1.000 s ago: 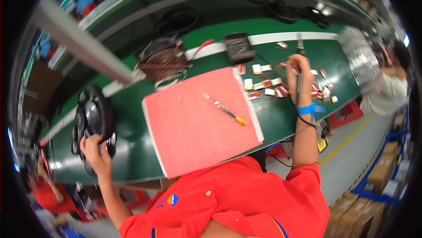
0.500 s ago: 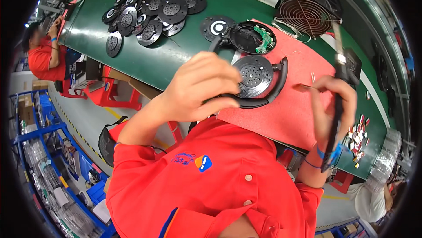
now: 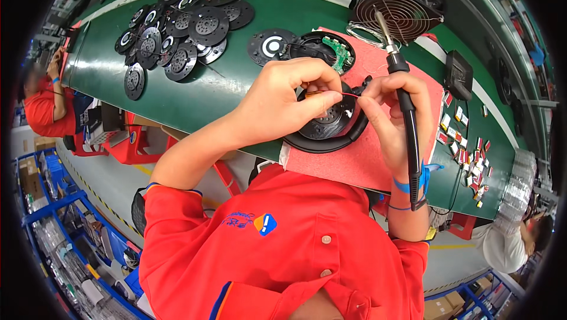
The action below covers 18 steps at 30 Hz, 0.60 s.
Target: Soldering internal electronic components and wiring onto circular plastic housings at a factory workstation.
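Note:
My left hand point(image 3: 283, 98) pinches a small orange-brown piece point(image 3: 314, 93), probably a little battery, partly hidden by the fingers. A thin red wire point(image 3: 349, 95) runs from it to my right hand point(image 3: 397, 104), whose thumb and fingertip are closed on the wire. That same hand also holds a soldering iron point(image 3: 411, 148), its metal tip pointing up and away. Beneath both hands lies a black headphone point(image 3: 331, 144) with a round perforated cup, partly covered by my left hand. Just beyond, its other cup point(image 3: 307, 42) lies open, with a green circuit board point(image 3: 339, 51) inside.
A red mat point(image 3: 366, 154) lies on the green table point(image 3: 224, 92). Many round black speaker plates point(image 3: 183, 60) pile up at far left, and one plate point(image 3: 271, 46) lies beside the open cup. A fan point(image 3: 401, 13) stands behind. Small batteries point(image 3: 472, 166) are scattered right. Other people sit farther off.
My hands have come together above the headphone, the right moving left with the soldering iron. The red wire now stretches between them. The iron's tip has swung left, toward the fan.

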{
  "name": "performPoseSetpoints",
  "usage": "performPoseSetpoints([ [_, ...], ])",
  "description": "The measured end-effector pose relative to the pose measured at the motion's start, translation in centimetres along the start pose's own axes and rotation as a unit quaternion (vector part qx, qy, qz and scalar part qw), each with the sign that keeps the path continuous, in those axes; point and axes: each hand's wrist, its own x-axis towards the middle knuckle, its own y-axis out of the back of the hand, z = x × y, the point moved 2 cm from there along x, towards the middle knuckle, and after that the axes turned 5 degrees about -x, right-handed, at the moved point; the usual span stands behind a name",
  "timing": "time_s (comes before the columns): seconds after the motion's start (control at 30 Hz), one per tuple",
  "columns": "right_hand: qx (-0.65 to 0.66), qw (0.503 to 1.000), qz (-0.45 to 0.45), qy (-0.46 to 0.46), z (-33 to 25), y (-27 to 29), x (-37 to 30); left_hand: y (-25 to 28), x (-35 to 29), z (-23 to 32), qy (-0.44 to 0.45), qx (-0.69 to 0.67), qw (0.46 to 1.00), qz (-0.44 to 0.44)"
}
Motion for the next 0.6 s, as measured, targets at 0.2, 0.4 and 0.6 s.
performPoseSetpoints([
  [0.2, 0.020, 1.000, -0.010, 0.001, 0.0, -0.8, 0.5, 0.4, 0.4, -0.6, 0.016, -0.023, 1.000, -0.001],
  [0.4, 0.030, 0.999, 0.030, -0.011, 0.1, -1.5, 0.6, 0.9, 0.5, -0.7, 0.109, -0.052, 0.992, -0.044],
  [0.6, 0.009, 0.999, 0.019, -0.025, 0.0, -2.1, 0.5, 0.9, 0.3, -1.4, 0.140, -0.139, 0.980, -0.001],
])
